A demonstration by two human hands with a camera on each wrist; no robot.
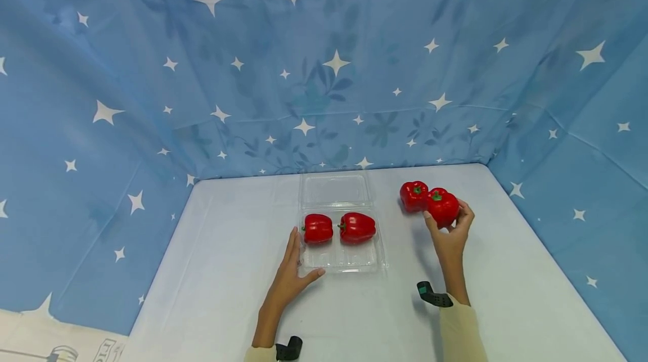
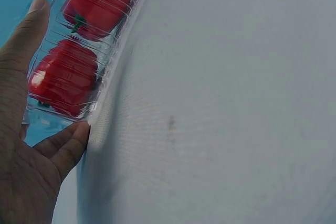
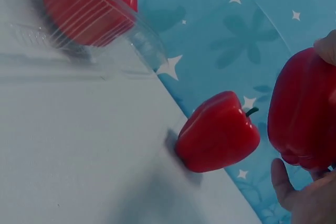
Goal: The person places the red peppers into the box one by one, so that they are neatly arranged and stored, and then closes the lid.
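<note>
My right hand (image 1: 452,238) grips a red bell pepper (image 1: 442,208) between thumb and fingers. In the right wrist view this bell pepper (image 3: 304,111) is at the right edge, raised above the table. Another red bell pepper (image 1: 414,196) stands on the table just behind and left of it. A clear plastic clamshell box (image 1: 336,268) lies with its lid folded back at mid-table. Two red bell peppers lie on their sides in its back half, a left one (image 1: 318,229) and a right one (image 1: 357,227). My left hand (image 1: 289,280) rests at the box's front left corner, fingers straight and thumb spread.
The box's clear lid (image 1: 336,189) lies flat towards the back of the white table (image 1: 228,249). Blue star-patterned cloth (image 1: 334,98) hangs behind the table and along both sides. A black wrist camera (image 1: 434,295) sits on my right wrist.
</note>
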